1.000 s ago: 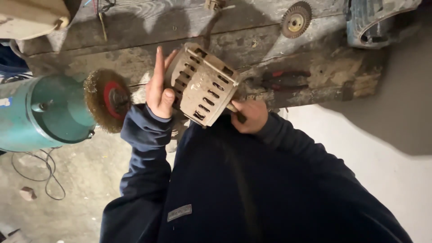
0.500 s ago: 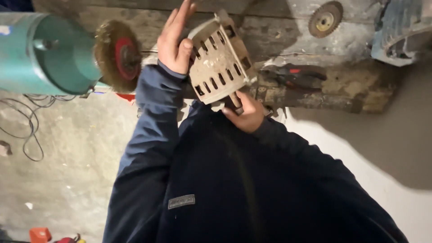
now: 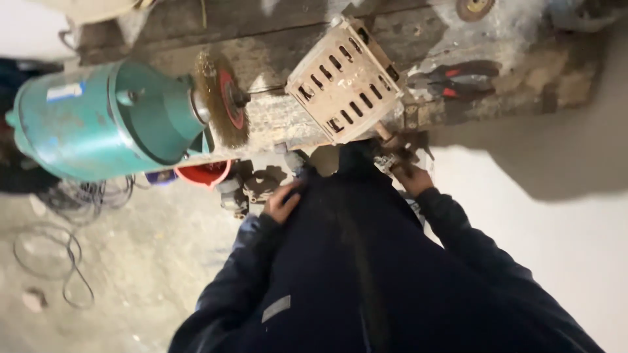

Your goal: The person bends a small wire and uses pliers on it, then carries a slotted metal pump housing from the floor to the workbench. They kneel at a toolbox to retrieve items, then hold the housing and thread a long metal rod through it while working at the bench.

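The left hand [image 3: 282, 202] grasps nothing, its grip released and fingers loosely curled against the dark jacket. At far left a teal motor [image 3: 104, 124] sits on the desk [image 3: 275, 39], its wire brush wheel [image 3: 222, 98] facing right. Just right of the wheel, the slotted beige metal housing [image 3: 343, 82] stands tilted at the desk's edge. Below it, the right hand [image 3: 411, 175] is clenched on the housing's shaft end. Red-handled pliers [image 3: 458, 82] lie further right.
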